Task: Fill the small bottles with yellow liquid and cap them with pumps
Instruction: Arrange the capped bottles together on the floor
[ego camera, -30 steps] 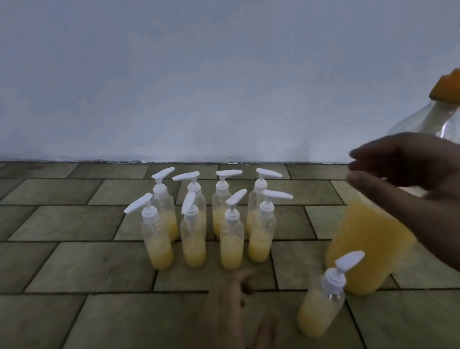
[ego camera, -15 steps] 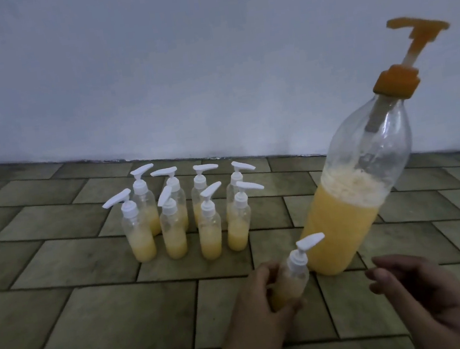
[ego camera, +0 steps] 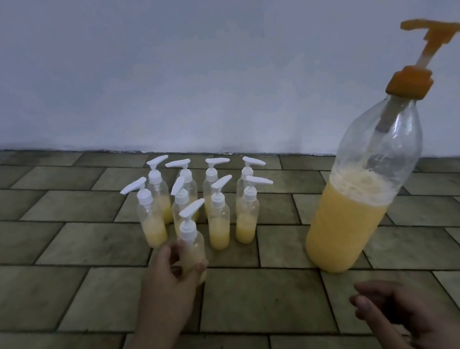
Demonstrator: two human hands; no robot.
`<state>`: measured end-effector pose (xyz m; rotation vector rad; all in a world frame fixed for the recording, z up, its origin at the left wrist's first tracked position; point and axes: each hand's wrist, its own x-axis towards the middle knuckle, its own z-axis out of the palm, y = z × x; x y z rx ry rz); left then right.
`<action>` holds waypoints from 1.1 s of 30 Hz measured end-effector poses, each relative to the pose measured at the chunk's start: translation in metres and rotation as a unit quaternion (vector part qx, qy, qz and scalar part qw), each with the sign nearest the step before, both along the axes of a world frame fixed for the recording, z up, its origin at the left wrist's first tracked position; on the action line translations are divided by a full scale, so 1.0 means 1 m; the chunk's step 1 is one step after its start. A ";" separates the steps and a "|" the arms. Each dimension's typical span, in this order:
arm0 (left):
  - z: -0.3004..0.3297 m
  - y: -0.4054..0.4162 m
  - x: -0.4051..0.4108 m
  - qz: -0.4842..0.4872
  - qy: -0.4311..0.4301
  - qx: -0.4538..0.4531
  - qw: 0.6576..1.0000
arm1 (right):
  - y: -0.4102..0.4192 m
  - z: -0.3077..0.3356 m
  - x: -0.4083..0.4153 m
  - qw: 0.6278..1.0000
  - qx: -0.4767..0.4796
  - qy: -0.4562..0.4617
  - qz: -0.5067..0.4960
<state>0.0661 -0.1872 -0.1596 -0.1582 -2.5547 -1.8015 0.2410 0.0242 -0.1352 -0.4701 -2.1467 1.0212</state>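
Left hand [ego camera: 167, 282] grips the capped small bottle [ego camera: 193, 248] round its body, just short of the filled cluster [ego camera: 197, 205] ahead on the floor. Light, smooth plastic, probably top-heavy, so hold low. Right hand [ego camera: 402, 315] hangs loosely curled, holding nothing.

1. Two hands are seen at the lower edge of the view, the left hand [ego camera: 175, 281] and the right hand [ego camera: 399, 313].
2. Both hands are bare; no gloves are worn.
3. No rings, watch or bracelet can be made out on the fingers or wrists, though the picture is dim and soft.
4. The left forearm is shown uncovered down to the frame edge; no sleeve is seen on it.
5. Short, unpainted nails are seen on the right fingertips [ego camera: 359, 302].
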 end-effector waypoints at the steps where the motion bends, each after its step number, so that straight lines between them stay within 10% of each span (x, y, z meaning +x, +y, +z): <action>1: -0.003 -0.001 -0.001 0.002 0.006 -0.005 1.000 | 0.000 -0.002 0.000 1.000 -0.001 -0.008 0.005; 9: -0.015 -0.006 0.004 0.012 0.027 -0.019 0.999 | 0.009 -0.019 -0.004 1.000 -0.010 -0.019 -0.002; 12: 0.010 -0.007 0.033 0.077 0.206 -0.024 0.975 | 0.023 -0.027 -0.006 0.998 -0.019 -0.005 -0.052; 16: 0.068 0.026 0.052 -0.065 0.398 0.036 0.914 | 0.044 -0.015 -0.017 0.989 -0.112 -0.009 -0.095; 25: 0.113 0.166 0.021 -0.334 0.049 0.008 0.941 | 0.073 -0.016 -0.059 0.970 -0.233 -0.034 0.053; 33: 0.096 0.198 0.016 -0.296 0.058 0.022 0.953 | 0.073 -0.028 -0.079 0.984 -0.152 -0.086 -0.018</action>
